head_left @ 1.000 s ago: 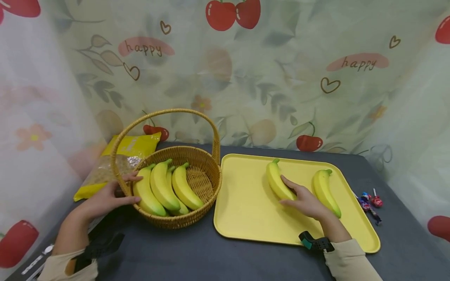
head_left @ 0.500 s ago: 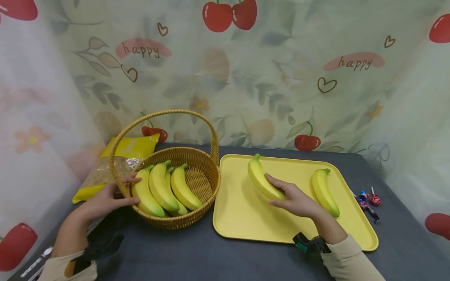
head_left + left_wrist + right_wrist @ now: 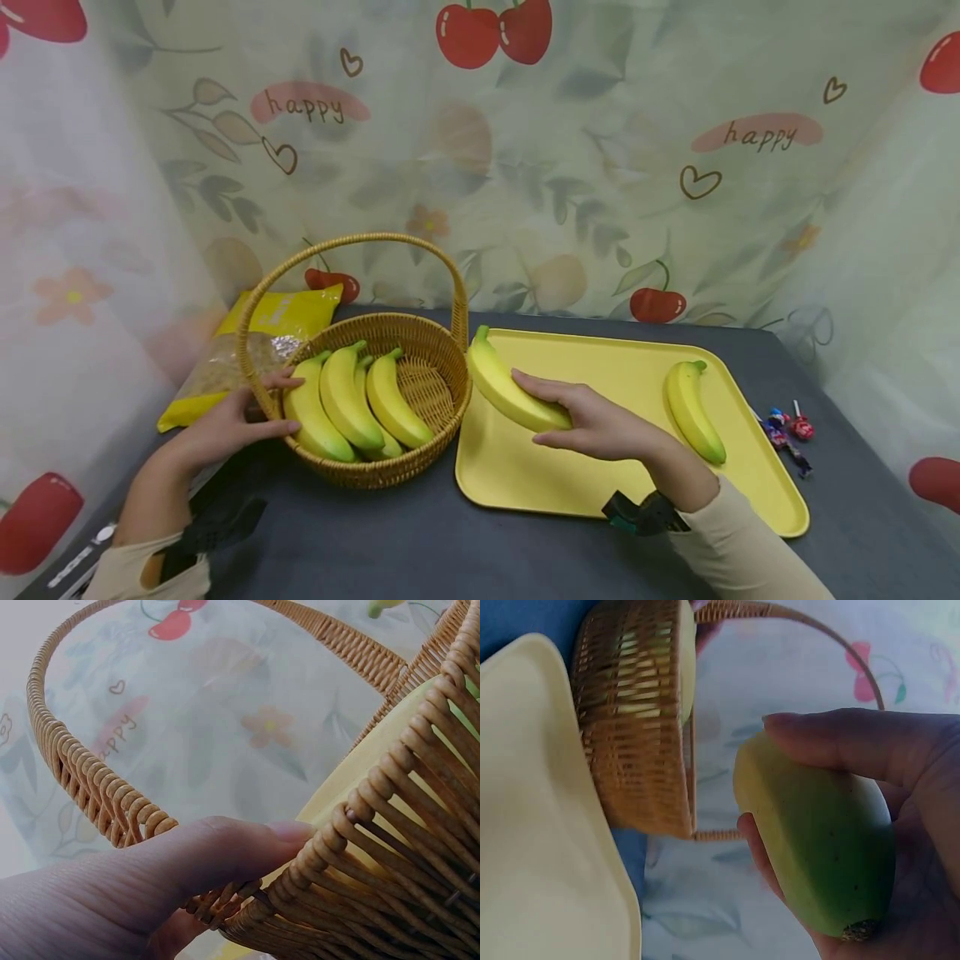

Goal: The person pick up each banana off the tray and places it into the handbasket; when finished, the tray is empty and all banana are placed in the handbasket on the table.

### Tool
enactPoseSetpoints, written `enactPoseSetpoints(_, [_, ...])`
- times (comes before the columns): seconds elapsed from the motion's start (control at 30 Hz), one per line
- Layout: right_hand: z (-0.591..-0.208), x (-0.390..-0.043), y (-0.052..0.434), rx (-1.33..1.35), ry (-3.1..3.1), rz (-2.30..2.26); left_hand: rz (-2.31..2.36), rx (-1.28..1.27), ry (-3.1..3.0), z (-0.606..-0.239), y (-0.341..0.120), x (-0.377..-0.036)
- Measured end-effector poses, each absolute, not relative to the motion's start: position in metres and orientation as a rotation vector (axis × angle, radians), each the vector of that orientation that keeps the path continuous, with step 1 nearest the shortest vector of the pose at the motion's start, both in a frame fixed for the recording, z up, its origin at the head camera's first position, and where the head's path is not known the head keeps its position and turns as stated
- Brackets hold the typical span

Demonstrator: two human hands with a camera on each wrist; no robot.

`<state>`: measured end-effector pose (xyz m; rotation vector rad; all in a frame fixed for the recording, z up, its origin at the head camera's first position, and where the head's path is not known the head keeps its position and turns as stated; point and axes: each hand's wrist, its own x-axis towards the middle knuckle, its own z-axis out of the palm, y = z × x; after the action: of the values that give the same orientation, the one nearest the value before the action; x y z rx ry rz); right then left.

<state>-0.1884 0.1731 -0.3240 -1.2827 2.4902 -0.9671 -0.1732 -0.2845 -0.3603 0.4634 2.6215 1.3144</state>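
Observation:
My right hand (image 3: 600, 421) grips a yellow banana (image 3: 506, 392) by its lower end, thumb on one side and fingers on the other. The banana's stem end points up and left, close to the right rim of the wicker basket (image 3: 375, 475). In the right wrist view the banana's green, dark-tipped end (image 3: 855, 930) faces the camera. My left hand (image 3: 232, 423) holds the basket's left side near the handle base, and the left wrist view has its thumb (image 3: 247, 844) on the woven rim. Several bananas (image 3: 345, 400) lie side by side in the basket's left part.
A yellow tray (image 3: 525, 487) lies right of the basket, bearing another banana (image 3: 693, 412). Wrapped lollipops (image 3: 783, 429) lie beyond its right edge. Behind the basket's left side is a yellow plastic bag (image 3: 292, 312). The tall arched handle (image 3: 367, 237) spans the basket. Printed curtains surround the table.
My right hand has lifted the banana from the middle of the tray and carried it left towards the basket. My left hand has stayed on the basket's side.

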Motion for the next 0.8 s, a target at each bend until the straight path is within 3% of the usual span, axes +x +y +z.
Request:
enactPoseSetpoints(0.4, [-0.309,-0.218,0.116,-1.345,2.357,-0.803,1.306,0.461,2.634,-0.361,-0.285,-0.173])
enactPoseSetpoints(0.8, [-0.308,-0.254,0.045,-1.183,2.286,-0.686,1.304,0.456,2.644,-0.362,-0.286,-0.174])
